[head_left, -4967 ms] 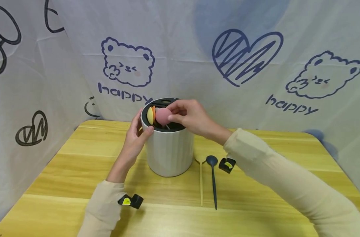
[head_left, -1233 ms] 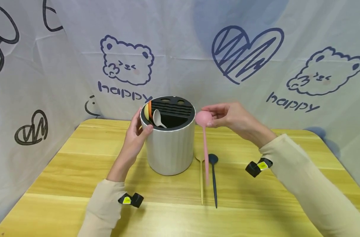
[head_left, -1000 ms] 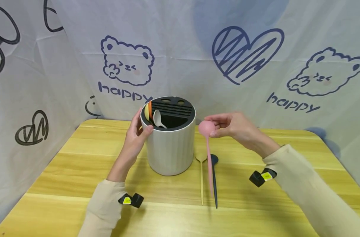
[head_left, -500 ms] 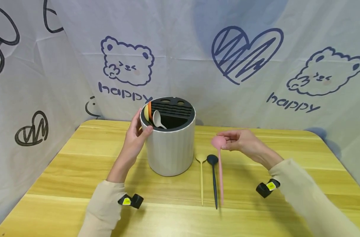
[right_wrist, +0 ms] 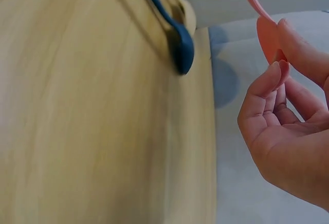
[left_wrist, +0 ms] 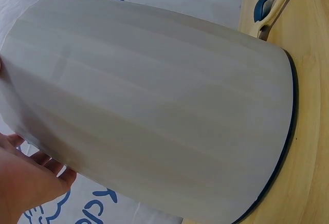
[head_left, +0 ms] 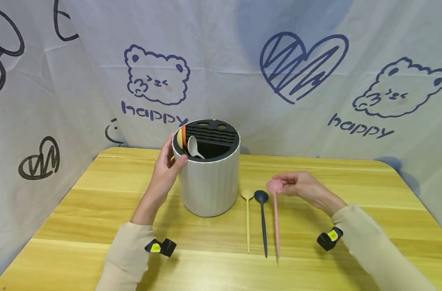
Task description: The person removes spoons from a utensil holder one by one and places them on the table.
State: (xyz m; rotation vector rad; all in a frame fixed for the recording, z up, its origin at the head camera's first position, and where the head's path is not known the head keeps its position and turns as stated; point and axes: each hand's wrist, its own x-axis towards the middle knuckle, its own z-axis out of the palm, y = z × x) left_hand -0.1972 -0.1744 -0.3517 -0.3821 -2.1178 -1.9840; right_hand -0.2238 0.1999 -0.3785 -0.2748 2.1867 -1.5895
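Observation:
My right hand [head_left: 304,188] pinches the bowl of a long pink spoon [head_left: 276,214] between thumb and fingers, its handle slanting down toward the table. To its left lie a dark blue spoon [head_left: 262,222] and a pale yellow spoon [head_left: 247,222], handles toward me. My left hand [head_left: 165,173] grips the left side of a white ribbed utensil holder [head_left: 210,186], thumb at the front of the rim and fingers around the side. Inside the holder's open compartment stand a white spoon [head_left: 193,146], an orange utensil [head_left: 184,135] and a yellow one [head_left: 179,139].
The holder's black top [head_left: 210,137] has slots and round holes at the back. A wood-grain table [head_left: 97,210] carries everything. Behind it hangs a white cloth [head_left: 228,93] with bear and heart drawings.
The right hand has taken the pink spoon out of the holder, carried it right and lowered it beside the dark blue spoon. The left hand has stayed at the holder.

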